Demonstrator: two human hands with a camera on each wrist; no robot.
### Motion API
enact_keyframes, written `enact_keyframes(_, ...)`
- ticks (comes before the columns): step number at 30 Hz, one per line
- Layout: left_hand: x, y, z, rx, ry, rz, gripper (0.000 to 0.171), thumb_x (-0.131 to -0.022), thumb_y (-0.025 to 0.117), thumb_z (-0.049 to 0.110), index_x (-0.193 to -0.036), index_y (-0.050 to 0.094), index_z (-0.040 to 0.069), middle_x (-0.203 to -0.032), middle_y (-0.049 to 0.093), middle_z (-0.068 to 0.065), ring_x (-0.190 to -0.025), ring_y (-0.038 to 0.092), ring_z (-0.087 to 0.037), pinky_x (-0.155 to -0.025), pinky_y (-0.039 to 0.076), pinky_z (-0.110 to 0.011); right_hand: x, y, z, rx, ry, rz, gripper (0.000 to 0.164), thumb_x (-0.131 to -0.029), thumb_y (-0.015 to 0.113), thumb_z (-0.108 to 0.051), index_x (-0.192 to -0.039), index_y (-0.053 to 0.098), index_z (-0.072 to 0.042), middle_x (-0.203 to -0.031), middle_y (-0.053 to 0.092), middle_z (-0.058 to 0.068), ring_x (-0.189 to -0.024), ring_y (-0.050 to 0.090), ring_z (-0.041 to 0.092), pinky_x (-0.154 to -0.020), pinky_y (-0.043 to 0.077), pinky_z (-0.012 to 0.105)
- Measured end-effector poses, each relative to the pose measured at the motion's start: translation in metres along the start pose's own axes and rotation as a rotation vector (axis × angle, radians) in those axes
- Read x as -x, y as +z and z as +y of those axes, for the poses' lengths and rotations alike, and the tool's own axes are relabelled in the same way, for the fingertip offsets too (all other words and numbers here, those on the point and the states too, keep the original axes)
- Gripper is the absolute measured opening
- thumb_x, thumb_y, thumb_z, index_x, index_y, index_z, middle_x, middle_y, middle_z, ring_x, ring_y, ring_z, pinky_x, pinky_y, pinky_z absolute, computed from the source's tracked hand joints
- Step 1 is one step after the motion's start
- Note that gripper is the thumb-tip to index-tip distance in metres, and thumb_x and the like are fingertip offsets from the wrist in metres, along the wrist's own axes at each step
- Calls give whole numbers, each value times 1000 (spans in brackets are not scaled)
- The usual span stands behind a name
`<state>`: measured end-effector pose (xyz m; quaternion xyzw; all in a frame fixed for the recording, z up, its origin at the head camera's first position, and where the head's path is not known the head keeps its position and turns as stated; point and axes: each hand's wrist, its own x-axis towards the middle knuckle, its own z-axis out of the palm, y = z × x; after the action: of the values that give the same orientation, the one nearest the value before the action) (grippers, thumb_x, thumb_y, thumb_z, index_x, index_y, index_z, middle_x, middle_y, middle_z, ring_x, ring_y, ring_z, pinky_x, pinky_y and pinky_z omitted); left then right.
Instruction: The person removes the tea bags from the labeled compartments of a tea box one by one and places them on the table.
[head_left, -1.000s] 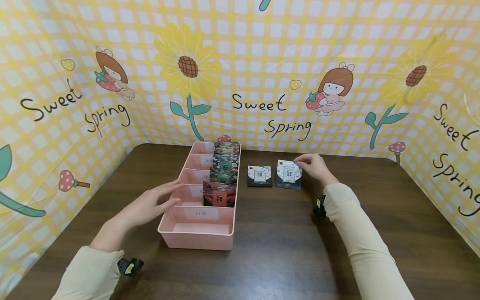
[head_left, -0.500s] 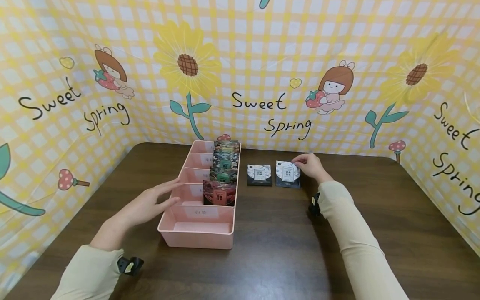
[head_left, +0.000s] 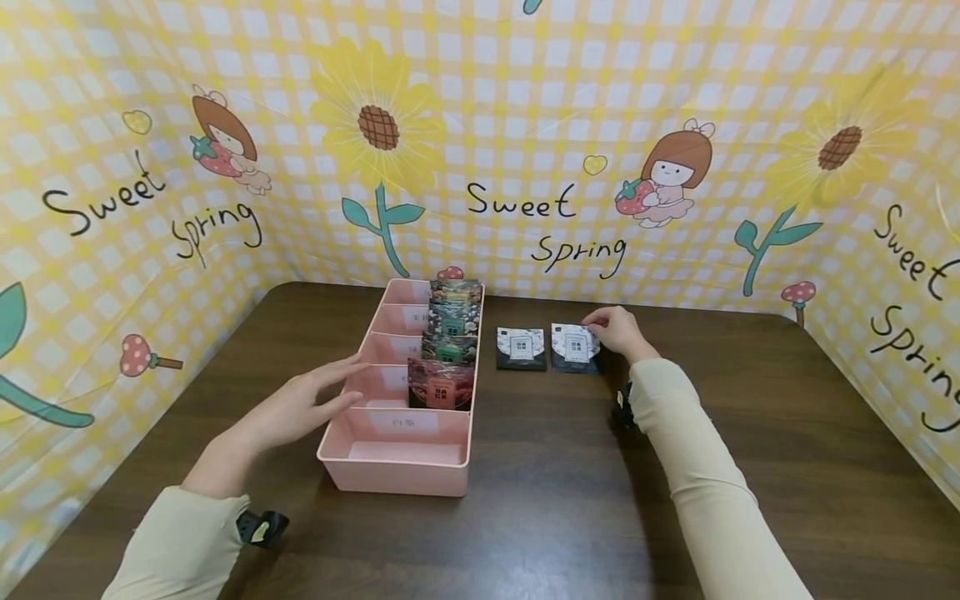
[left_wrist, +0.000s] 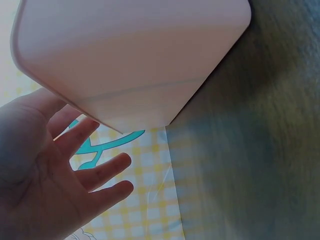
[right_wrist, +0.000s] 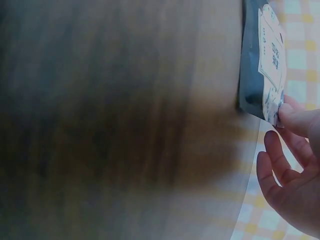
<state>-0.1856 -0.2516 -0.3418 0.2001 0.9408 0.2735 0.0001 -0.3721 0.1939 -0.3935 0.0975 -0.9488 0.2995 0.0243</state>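
My right hand point(head_left: 619, 331) pinches the upper right corner of a white-and-dark tea sachet point(head_left: 573, 348) at the back of the table. In the right wrist view the thumb point(right_wrist: 296, 119) lies over the sachet's corner, with other fingers loosely bent below. A similar tea sachet point(head_left: 521, 347) lies just left of it. My left hand point(head_left: 296, 408) is at the left rim of a pink divided box point(head_left: 397, 477), fingers spread and relaxed. Several tea sachets stand in the box, with a red one point(head_left: 441, 387) in front. Its nearest compartment holds none.
Paper labels point(head_left: 408, 423) with writing are on the box's dividers. A yellow checked cloth point(head_left: 510, 125) with flowers and cartoon figures hangs behind and at both sides of the brown wooden table point(head_left: 555, 500).
My right hand and forearm have shifted slightly left, still at the sachet's corner. The left hand keeps its place at the box. The head view has tilted a little.
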Motion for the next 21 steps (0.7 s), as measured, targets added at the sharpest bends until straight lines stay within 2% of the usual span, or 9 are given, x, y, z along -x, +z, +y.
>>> enact_keyframes(9, 0, 0, 0, 0, 0, -2, 49, -95, 54, 29, -138, 46, 7, -144, 40, -23, -133, 36, -42, -106, 31, -58, -1, 2, -2, 30, -16, 0, 16, -89, 57, -5, -96, 70, 1, -97, 69, 19, -85, 59, 26, -77, 47, 35)
enact_keyframes(17, 0, 0, 0, -8, 7, 1, 49, -95, 54, 28, -138, 45, 6, -144, 41, -23, -133, 37, -42, -106, 31, -57, 0, 1, -4, -7, 62, -17, 21, -93, 52, -7, -106, 66, 1, -109, 66, 21, -100, 59, 32, -89, 48, 43)
enact_keyframes(21, 0, 0, 0, -9, 6, 0, 49, -95, 54, 29, -138, 45, 6, -144, 40, -22, -133, 37, -42, -106, 32, -58, 0, -1, -7, -20, 54, -7, 23, -95, 50, -7, -111, 64, 1, -115, 63, 21, -107, 57, 35, -93, 46, 46)
